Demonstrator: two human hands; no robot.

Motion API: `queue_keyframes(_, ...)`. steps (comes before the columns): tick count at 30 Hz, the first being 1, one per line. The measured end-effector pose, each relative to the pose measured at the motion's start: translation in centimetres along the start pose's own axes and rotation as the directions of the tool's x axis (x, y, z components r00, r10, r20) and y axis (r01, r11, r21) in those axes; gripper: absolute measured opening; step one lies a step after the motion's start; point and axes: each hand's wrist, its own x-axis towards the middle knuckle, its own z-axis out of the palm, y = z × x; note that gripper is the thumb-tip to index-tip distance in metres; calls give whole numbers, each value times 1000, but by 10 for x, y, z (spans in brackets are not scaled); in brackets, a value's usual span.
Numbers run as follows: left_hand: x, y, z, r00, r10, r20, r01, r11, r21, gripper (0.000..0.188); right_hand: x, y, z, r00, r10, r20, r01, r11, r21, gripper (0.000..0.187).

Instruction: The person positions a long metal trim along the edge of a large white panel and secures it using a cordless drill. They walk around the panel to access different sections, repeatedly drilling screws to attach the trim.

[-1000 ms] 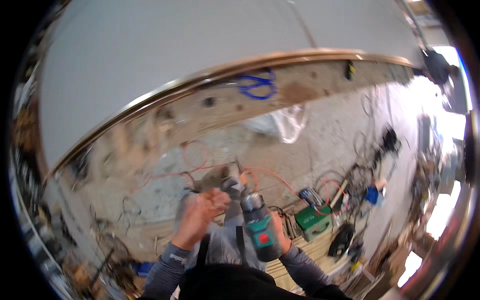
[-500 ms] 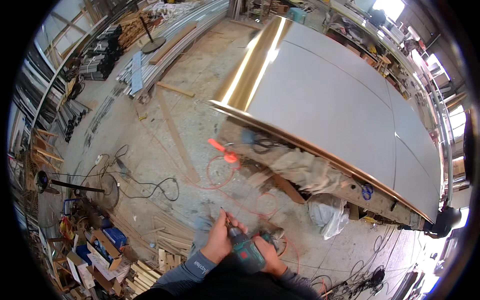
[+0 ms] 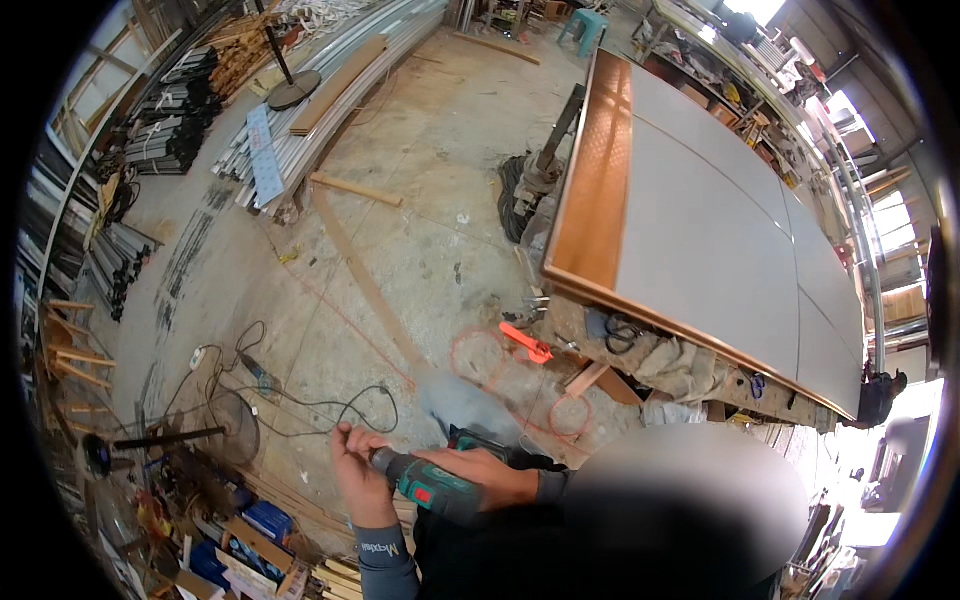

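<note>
A green and black cordless drill (image 3: 430, 487) with a red patch lies sideways at the lower middle, its chuck pointing left. My right hand (image 3: 495, 474) is wrapped round its handle end, which is mostly hidden. My left hand (image 3: 363, 475) is in front of the chuck, fingers curled and pressed together, palm close against it. Whatever is between those fingers is hidden. Beyond the hands, an orange tool (image 3: 525, 343) lies by a loop of thin red hose (image 3: 465, 342) on the concrete floor.
At right, a large grey panel (image 3: 710, 210) with a copper-coloured edge rests on a cluttered bench (image 3: 590, 320). Black cable (image 3: 300, 430) and a fallen-looking stand fan (image 3: 238, 428) lie left. Boxes (image 3: 268, 520) stand lower left. A blurred shape (image 3: 690, 480) covers the lower right.
My hands and the drill have shifted left in view, and the drill has swung to point further left. The panel appears further right as my view turned. Fingers of my left hand sit by the chuck.
</note>
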Motion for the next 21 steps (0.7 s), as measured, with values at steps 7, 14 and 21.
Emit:
queue_keyframes(7, 198, 108, 85, 973, 232, -3, -226, 951, 210, 8, 201, 104, -80, 985, -143, 92, 142, 990, 19, 88)
queue_keyframes(14, 355, 82, 289, 963, 193, 185, -268, 707, 655, 26, 398, 142, -262, 996, -86, -9, 85, 992, -92, 88)
queue_keyframes(21, 561, 30, 440, 994, 12, 104, -76, 773, 630, 23, 502, 191, -408, 963, -19, -268, -32, 982, -186, 80)
